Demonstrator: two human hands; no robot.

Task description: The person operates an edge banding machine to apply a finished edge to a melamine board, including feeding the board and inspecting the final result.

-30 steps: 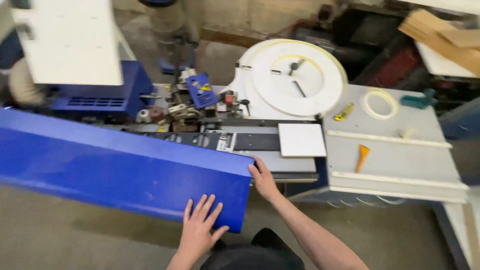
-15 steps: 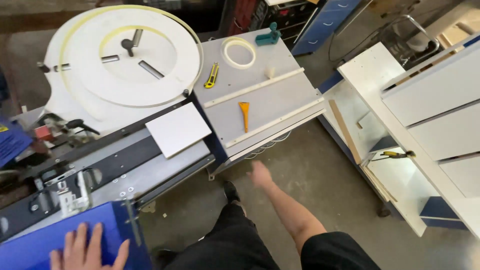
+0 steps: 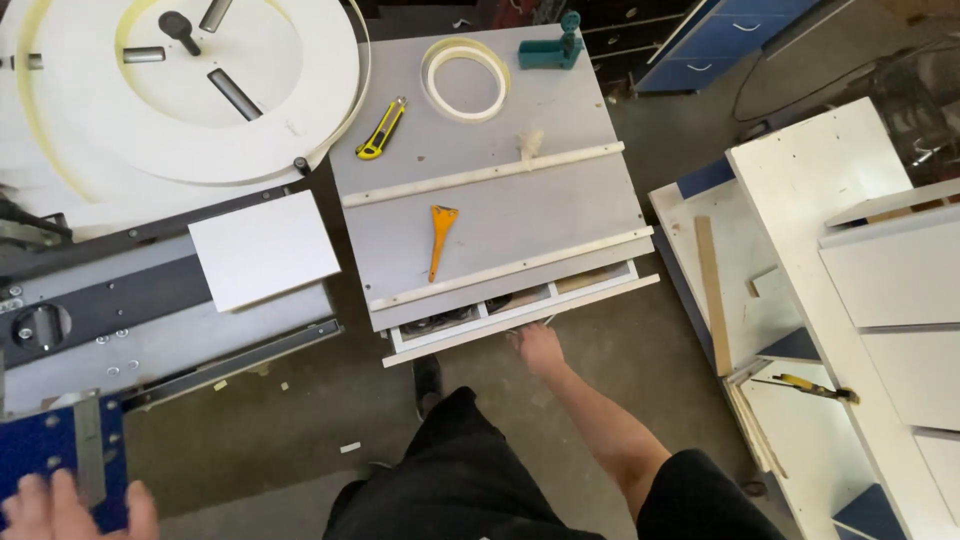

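The right hand (image 3: 538, 347) reaches down to the front edge of a shallow white drawer (image 3: 520, 312) that stands slightly pulled out beneath a grey worktable (image 3: 520, 205). Its fingers touch the drawer's front rail; whether they are curled around the rail or merely resting on it cannot be told from this angle. The drawer sits at the near side of the table, just under its front lip, with dim shapes inside that are too dark to identify.

The left hand (image 3: 70, 508) lies flat and open, fingers spread, on a blue panel (image 3: 40, 450) at the lower left corner of the view.

On the grey worktable lie an orange scraper (image 3: 440, 235) between two white strips, a yellow utility knife (image 3: 381, 128) near the far left edge, a roll of pale edge banding (image 3: 465, 78) and a teal tool (image 3: 556, 48) at the far end. To the left, a small white square board (image 3: 264, 248) rests on a machine bed, beside a large white round disc (image 3: 190, 90). To the right stand white cabinet panels (image 3: 850, 260).
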